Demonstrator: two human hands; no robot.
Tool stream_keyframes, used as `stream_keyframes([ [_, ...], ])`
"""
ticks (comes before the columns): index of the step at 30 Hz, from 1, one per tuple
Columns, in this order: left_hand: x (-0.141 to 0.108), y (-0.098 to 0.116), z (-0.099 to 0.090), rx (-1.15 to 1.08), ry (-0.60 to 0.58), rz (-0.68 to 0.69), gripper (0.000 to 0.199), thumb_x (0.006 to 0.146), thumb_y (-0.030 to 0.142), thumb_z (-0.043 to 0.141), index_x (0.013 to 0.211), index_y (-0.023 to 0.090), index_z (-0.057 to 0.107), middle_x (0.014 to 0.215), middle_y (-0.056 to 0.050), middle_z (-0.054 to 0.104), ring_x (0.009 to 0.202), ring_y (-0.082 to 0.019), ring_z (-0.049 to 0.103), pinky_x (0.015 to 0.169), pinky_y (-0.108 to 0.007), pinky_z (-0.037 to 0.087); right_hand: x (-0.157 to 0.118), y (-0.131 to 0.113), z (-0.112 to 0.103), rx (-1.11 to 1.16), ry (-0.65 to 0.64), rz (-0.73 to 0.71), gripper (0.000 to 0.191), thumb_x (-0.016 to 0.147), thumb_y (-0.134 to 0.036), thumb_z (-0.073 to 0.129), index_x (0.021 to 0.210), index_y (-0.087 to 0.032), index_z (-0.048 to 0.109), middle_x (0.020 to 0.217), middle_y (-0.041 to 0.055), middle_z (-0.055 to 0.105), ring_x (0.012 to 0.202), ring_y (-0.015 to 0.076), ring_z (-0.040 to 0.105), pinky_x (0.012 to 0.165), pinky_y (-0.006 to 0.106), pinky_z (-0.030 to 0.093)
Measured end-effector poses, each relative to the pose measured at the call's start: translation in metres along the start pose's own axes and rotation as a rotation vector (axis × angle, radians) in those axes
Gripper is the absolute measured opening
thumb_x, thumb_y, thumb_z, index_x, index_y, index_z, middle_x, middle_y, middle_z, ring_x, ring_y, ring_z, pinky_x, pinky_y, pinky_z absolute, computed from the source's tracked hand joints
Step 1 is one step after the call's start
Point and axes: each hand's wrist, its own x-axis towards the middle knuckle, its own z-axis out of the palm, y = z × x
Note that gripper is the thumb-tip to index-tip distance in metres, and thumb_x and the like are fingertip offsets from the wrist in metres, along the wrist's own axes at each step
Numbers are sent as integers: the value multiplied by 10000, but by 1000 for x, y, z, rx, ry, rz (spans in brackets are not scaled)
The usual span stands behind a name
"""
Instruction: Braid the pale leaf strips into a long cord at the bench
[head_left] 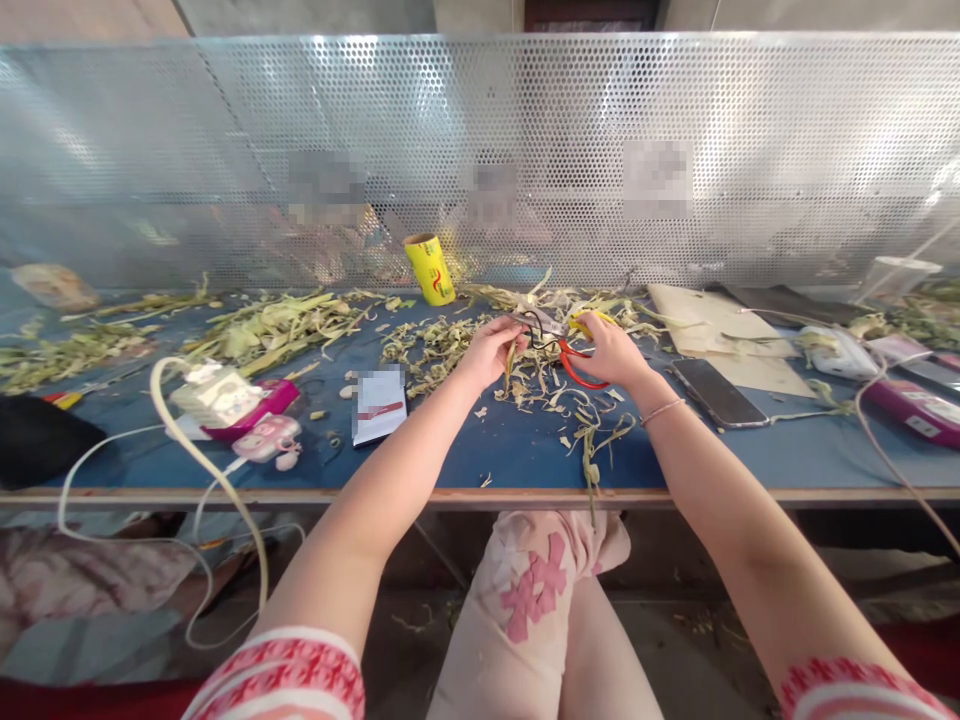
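My right hand grips scissors with one red and one yellow handle. Their metal blades point left, close to the fingertips of my left hand. In that left hand, thumb and fingers pinch a dry, yellowish plant strip that hangs down. A dark thin loop shows between the two hands; what it belongs to I cannot make out. Below and around both hands lie scattered plant scraps, pale green and tan.
A perforated metal screen stands behind the blue table. Leafy stalks and a yellow tube lie near it. A white card, a cabled device, a phone and brown cardboard sit around.
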Motion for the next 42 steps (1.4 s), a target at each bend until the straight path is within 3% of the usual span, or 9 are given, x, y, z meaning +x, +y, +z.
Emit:
stream_keyframes([
  [21,-3,3,5,26,64,-31,99,698,51,634,686,133,581,655,5,647,509,-34,544,552,-181,474,-1,1,2,-57,-76,60,509,750,-491,582,1140,-172,505,941,109,670,844,268,629,681,343,471],
  [42,-4,4,7,-29,134,-82,134,735,30,591,806,143,596,676,0,681,504,-40,574,565,-184,496,1,-7,-7,-151,-145,163,443,759,-525,549,1062,-203,519,837,55,670,693,206,592,571,258,317],
])
